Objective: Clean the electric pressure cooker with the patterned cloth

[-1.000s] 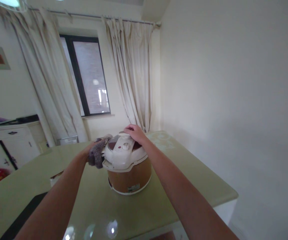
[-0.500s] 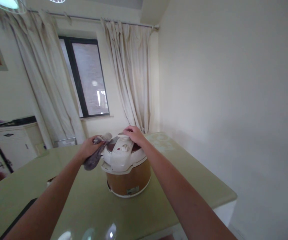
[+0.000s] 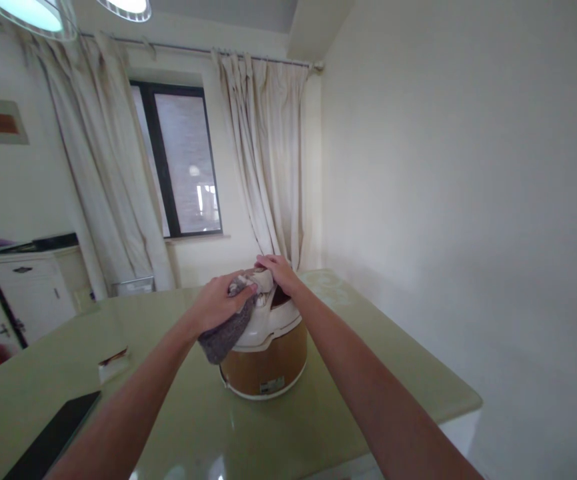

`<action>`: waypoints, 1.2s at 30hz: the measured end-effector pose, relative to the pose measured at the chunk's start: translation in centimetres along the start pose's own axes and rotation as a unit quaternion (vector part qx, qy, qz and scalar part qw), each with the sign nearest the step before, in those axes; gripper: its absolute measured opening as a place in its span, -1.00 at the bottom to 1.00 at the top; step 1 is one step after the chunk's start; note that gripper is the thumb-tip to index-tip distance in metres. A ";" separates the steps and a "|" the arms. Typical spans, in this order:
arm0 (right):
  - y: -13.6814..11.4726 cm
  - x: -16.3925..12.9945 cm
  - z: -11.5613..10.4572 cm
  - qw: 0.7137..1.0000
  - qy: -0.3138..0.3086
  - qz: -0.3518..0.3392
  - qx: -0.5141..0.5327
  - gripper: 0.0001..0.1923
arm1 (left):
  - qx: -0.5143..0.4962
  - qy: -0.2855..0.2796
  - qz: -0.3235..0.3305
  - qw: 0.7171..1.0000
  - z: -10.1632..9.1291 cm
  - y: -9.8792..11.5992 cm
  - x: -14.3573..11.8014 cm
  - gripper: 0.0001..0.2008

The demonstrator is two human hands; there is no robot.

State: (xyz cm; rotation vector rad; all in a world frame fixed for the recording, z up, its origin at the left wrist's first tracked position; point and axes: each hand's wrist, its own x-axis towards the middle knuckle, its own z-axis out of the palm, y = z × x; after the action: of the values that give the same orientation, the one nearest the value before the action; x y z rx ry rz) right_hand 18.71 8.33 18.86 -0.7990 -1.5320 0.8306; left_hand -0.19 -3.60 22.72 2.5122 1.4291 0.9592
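Note:
A round countertop cooker [image 3: 268, 366] with a brown body and white lid [image 3: 255, 333] stands on the green-topped table. My left hand [image 3: 221, 303] is closed around a grey cloth [image 3: 225, 338], which it presses against the top and left side of the lid. One end of the cloth hangs down beside the brown body. At the far upper edge of the lid, my right hand [image 3: 279, 272] grips the top with bent fingers; their tips are partly hidden. Cloth and left hand cover the lid's knob and much of its dark window.
On the table [image 3: 178, 393], a black flat device [image 3: 55, 433] lies at the front left, with a small white-and-brown packet [image 3: 113, 363] behind it. A white cabinet [image 3: 23, 280] stands at the left. Curtains [image 3: 273, 153] hang behind, and a bare wall [image 3: 443, 200] rises at the right.
My left hand has moved the cloth rightward from the lid's left edge onto its top, covering the knob. My right hand stays at the far edge. The view has shifted slightly.

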 end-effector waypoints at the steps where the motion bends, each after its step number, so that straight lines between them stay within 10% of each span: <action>1: 0.1 0.0 -0.1 1.000 -0.006 0.001 0.015 -0.53 | 0.015 0.005 -0.001 1.000 0.3 0.5 0.1 -0.53; 6: 0.2 0.2 -0.3 0.997 -0.010 0.011 0.082 -0.48 | 0.154 -0.042 -0.038 0.986 0.6 2.6 2.5 -0.53; 11: -0.2 0.9 -0.5 0.990 0.015 0.081 0.116 -0.56 | 0.265 -0.089 0.067 0.958 0.3 4.6 3.5 -0.62; 17: -0.6 1.0 -0.7 0.993 0.009 0.078 0.093 -0.62 | 0.282 -0.086 0.236 0.926 1.9 7.3 2.0 -0.75; 24: -0.1 0.5 -0.4 0.994 0.008 0.063 0.093 -0.69 | 0.204 -0.053 0.284 0.935 3.7 6.5 -1.1 -0.65; 36: 0.2 0.1 -0.2 0.998 0.015 0.033 0.054 -0.77 | 0.312 0.113 0.506 0.796 16.7 -1.1 -10.3 -0.76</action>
State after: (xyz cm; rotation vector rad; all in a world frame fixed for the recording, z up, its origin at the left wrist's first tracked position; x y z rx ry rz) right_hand 18.87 8.54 18.78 -0.7833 -1.4272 0.9384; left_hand 4.63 -7.64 4.16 3.8997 0.2680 0.9892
